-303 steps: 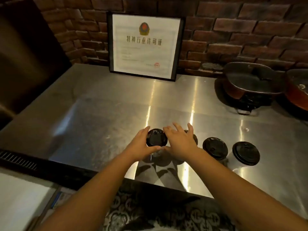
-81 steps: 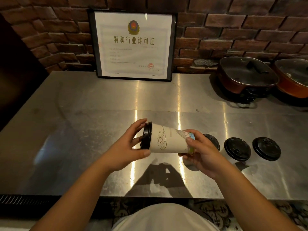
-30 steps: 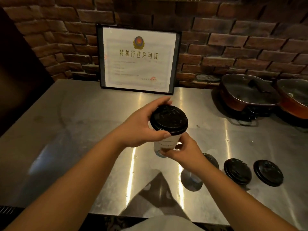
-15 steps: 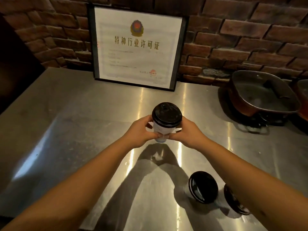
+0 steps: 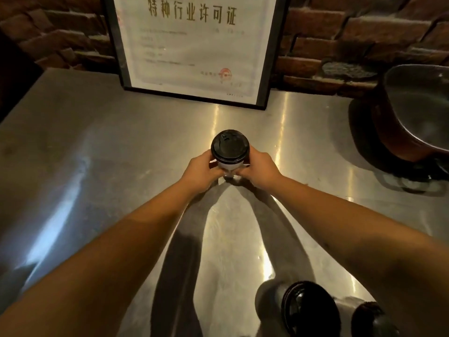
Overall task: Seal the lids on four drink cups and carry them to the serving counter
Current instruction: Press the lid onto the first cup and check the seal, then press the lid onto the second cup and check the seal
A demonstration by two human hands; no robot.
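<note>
A white paper cup with a black lid (image 5: 230, 148) stands upright far out on the steel counter (image 5: 97, 154), its base at or just above the surface. My left hand (image 5: 200, 172) wraps its left side and my right hand (image 5: 258, 170) its right side, both arms stretched forward. Two more black-lidded cups sit near the bottom right, one (image 5: 308, 310) beside my right forearm and another (image 5: 374, 319) partly cut off by the frame edge. A fourth cup is out of view.
A black-framed certificate (image 5: 194, 45) leans against the brick wall just behind the held cup. A dark lidded pan (image 5: 413, 113) stands at the right on a burner. A dark appliance edges the far left.
Both hands have carried the cup further forward toward the certificate and lowered it to the counter. The view has moved in, so the other cups now sit at the bottom edge.
</note>
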